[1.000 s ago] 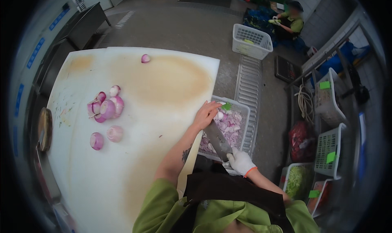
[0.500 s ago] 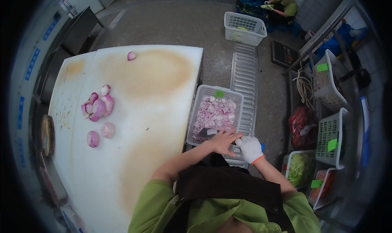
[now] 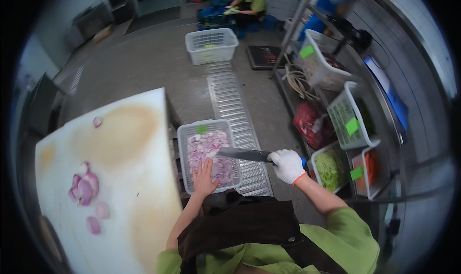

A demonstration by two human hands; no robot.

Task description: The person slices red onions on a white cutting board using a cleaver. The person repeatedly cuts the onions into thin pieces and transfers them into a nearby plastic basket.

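Observation:
A white plastic basket (image 3: 180, 151) holds a heap of sliced red onions (image 3: 207, 147). My bare left hand (image 3: 204, 179) is over the basket's near side, fingers stretched out and touching the slices. To its right, my white-gloved right hand (image 3: 288, 166) is closed round the handle of a large knife (image 3: 245, 154). The handle's blue end shows past the glove. The blade points left, its tip over the basket. On the white cutting table (image 3: 153, 197) at left lies a cluster of peeled red onions (image 3: 85, 190), with one onion (image 3: 97, 122) apart near the far edge.
A metal drain grate (image 3: 230, 94) runs along the floor beyond the basket. At right, a shelf rack carries baskets, including shredded green vegetable (image 3: 329, 171) and an orange one (image 3: 370, 168). A white crate (image 3: 211, 46) and black floor scale (image 3: 264, 57) stand farther off. A co-worker (image 3: 247, 7) sits behind.
My hands have come apart: the left has shifted left onto the onion slices, while the right has swung the knife out level to the right. The view has turned rightward.

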